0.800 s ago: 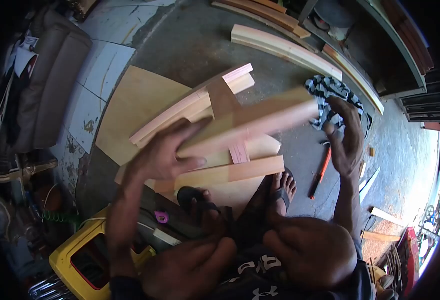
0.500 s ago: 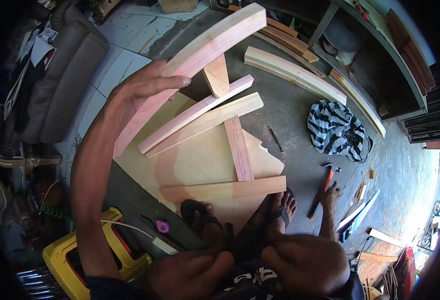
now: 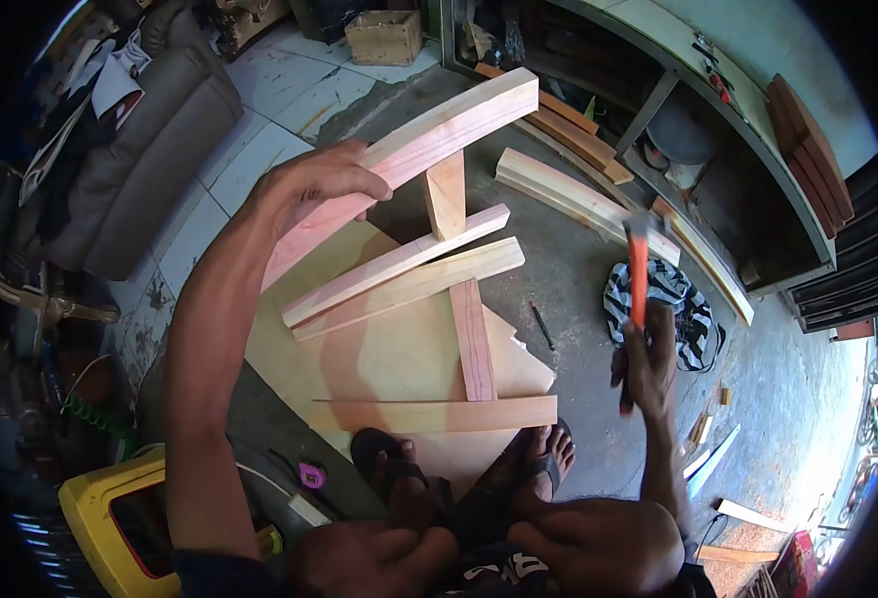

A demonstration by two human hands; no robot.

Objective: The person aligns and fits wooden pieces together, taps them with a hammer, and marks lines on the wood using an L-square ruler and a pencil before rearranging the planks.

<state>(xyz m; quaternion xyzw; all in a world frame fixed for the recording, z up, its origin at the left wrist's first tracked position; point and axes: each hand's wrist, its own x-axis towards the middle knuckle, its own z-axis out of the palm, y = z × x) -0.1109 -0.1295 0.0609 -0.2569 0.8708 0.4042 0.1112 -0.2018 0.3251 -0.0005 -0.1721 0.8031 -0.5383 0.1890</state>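
Note:
My left hand (image 3: 331, 181) is wrapped round a long pinkish wooden beam (image 3: 464, 130), held slanting at the upper part of the joined frame. Below the beam, a short wooden block (image 3: 446, 199) stands between it and two slanting wooden strips, a pinkish strip (image 3: 409, 261) and a paler strip (image 3: 429, 287). A short crosspiece (image 3: 475, 344) runs from these to a flat wooden rail (image 3: 439, 414) near my feet. Off to the right, my right hand (image 3: 648, 364) grips a hammer (image 3: 639, 274) by its orange handle, head upward and slightly blurred.
Under the pieces lies a plywood sheet (image 3: 289, 359). A pencil (image 3: 542, 327), a striped cloth (image 3: 693, 319) and loose timber (image 3: 578, 199) are on the floor at right. At left are a purple tape measure (image 3: 311, 475), a yellow stool (image 3: 85, 503) and a sofa (image 3: 160, 149).
My right hand has lifted the hammer off the floor and raised it. The beam in my left hand appears lower in view, as the whole scene has shifted downward a little.

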